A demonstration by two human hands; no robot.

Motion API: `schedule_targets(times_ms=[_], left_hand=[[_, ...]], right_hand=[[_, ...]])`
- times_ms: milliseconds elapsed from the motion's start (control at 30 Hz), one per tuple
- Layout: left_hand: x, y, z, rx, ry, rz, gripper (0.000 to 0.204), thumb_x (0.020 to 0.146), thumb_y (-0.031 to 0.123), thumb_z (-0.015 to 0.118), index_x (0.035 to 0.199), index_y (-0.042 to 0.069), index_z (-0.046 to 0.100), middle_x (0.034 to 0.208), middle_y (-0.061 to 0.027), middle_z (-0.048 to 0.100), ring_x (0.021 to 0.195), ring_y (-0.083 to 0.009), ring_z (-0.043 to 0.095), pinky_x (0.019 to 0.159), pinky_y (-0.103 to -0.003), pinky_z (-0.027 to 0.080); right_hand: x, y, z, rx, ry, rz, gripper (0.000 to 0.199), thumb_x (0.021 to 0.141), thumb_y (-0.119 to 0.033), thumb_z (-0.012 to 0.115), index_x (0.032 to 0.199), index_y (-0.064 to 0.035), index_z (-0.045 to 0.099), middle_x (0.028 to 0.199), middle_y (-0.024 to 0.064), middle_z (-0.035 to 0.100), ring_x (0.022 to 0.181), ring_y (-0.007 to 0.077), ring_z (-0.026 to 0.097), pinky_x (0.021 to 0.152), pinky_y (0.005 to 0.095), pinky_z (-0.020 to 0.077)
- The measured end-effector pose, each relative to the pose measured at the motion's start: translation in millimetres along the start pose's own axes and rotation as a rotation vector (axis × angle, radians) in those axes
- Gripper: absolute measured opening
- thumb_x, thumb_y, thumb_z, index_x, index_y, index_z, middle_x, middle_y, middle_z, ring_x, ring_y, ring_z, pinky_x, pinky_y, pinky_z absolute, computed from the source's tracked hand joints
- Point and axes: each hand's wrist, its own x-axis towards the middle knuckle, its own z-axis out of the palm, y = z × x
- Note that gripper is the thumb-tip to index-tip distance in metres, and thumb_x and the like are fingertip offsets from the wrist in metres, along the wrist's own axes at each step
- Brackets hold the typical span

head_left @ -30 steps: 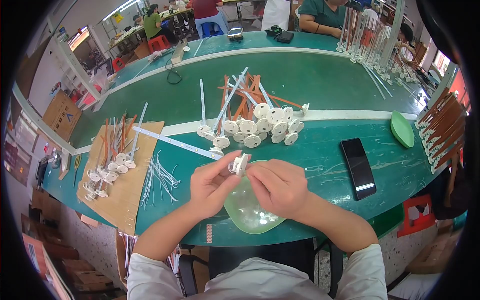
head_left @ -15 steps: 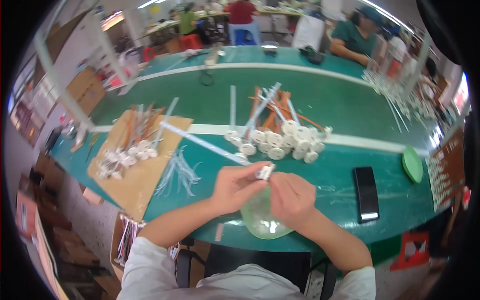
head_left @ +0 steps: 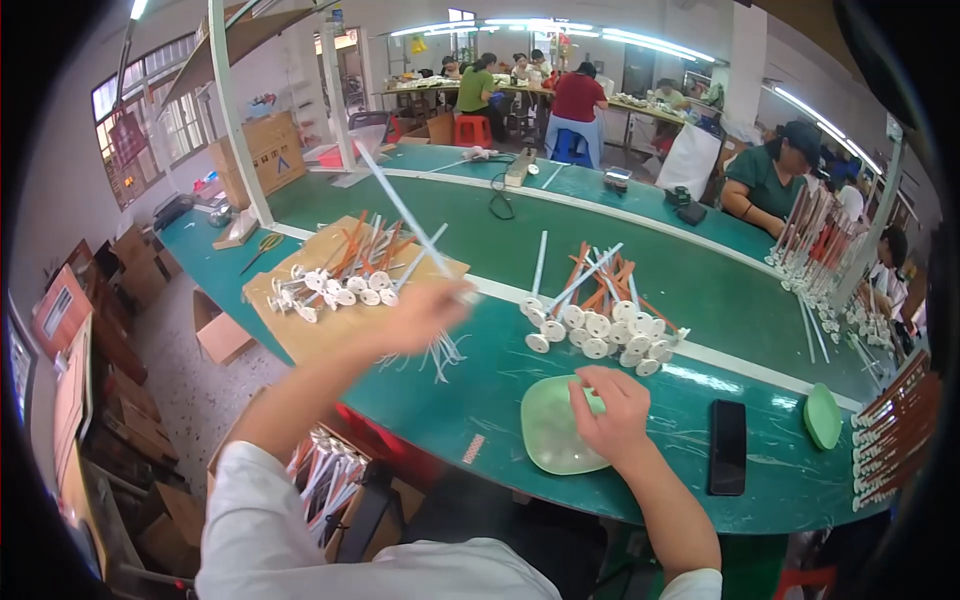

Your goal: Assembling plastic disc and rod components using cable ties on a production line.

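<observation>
My left hand [head_left: 425, 312] is blurred with motion and grips the round base of a long white rod [head_left: 405, 214] that points up and to the left, near the brown cardboard sheet [head_left: 290, 328] holding several finished white and orange rods [head_left: 345, 280]. My right hand [head_left: 612, 405] rests with bent fingers on the pale green dish [head_left: 545, 435] at the table's near edge; whether it pinches a small part I cannot tell. A second heap of round-based rods [head_left: 598, 315] lies just beyond the dish.
A black phone [head_left: 727, 446] lies right of my right hand, with a small green dish [head_left: 822, 415] further right. Thin white strips [head_left: 440, 352] lie by the cardboard. Racks of rods [head_left: 890, 430] stand at the right edge. Other people sit at far tables. Boxes line the floor at left.
Both hands were together over the green dish working a small white piece. The left hand has swung out left with a long rod, and my view has turned left.
</observation>
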Motion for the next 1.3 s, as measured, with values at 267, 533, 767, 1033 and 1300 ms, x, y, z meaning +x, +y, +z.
schedule_targets(times_ms=[267, 533, 767, 1033, 1300], left_hand=[[-2, -150, -136, 0.848, -0.061, -0.317, 0.033, 0.085, 0.028, 0.059, 0.092, -0.001, 0.073, 0.095, -0.0236, 0.072, 0.097, -0.0416, 0.068, 0.088, -0.047, 0.054], [-1, -113, -129, 1.003, -0.143, -0.383, 0.050, 0.082, 0.035, 0.069, 0.128, 0.015, 0.064, 0.108, -0.0208, 0.069, 0.103, -0.0376, 0.068, 0.088, -0.047, 0.055], [44, -29, -1, 0.400, 0.061, 0.237, 0.043, 0.090, 0.022, 0.068, 0.131, 0.011, 0.060, 0.107, -0.0192, 0.068, 0.099, -0.0390, 0.065, 0.087, -0.047, 0.052], [123, -52, 109, 0.264, -0.085, 0.356, 0.041, 0.086, 0.009, 0.069, 0.127, 0.013, 0.062, 0.102, -0.0184, 0.065, 0.094, -0.0375, 0.064, 0.084, -0.045, 0.052], [97, -20, 103, -0.323, 0.159, 0.236, 0.032, 0.100, 0.009, 0.059, 0.130, 0.006, 0.052, 0.105, -0.0119, 0.069, 0.095, -0.0186, 0.069, 0.083, -0.034, 0.057]], right_hand=[[0, 3, 9, -0.021, -0.001, 0.004, 0.011, 0.078, -0.006, 0.077, 0.086, -0.0045, 0.070, 0.081, 0.0094, 0.072, 0.071, 0.0262, 0.071, 0.063, 0.0349, 0.0568], [-1, 10, 4, -0.056, -0.086, 0.042, 0.010, 0.077, -0.006, 0.077, 0.084, -0.0045, 0.069, 0.081, 0.0099, 0.072, 0.069, 0.0267, 0.070, 0.060, 0.0349, 0.0558], [1, 12, 7, -0.033, -0.094, 0.065, 0.010, 0.079, -0.001, 0.073, 0.088, -0.0022, 0.069, 0.084, 0.0117, 0.072, 0.072, 0.0286, 0.071, 0.062, 0.0363, 0.0562], [-3, 11, 13, 0.040, -0.140, 0.072, 0.012, 0.079, -0.001, 0.073, 0.090, -0.0025, 0.069, 0.084, 0.0112, 0.072, 0.071, 0.0279, 0.070, 0.061, 0.0358, 0.0559], [-1, 14, 1, -0.064, -0.037, 0.035, 0.019, 0.073, -0.001, 0.077, 0.090, -0.0019, 0.069, 0.087, 0.0101, 0.072, 0.071, 0.0267, 0.069, 0.060, 0.0341, 0.0552]])
